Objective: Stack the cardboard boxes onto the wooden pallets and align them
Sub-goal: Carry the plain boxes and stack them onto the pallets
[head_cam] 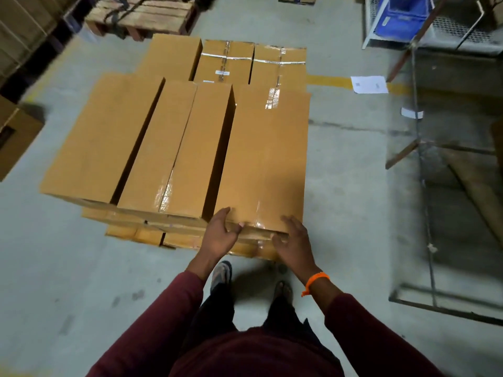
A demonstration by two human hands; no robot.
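Concrete warehouse floor (68,268) underfoot. My left hand (221,235) cups the near left corner of the rightmost top carton (266,159), thumb on its end face; my right hand (292,244) cups the near right corner, fingers loosely curled over the top edge. This carton lies beside the neighbouring taped carton (179,148) on the lower cartons (152,235), with a wooden pallet (144,14) well beyond.
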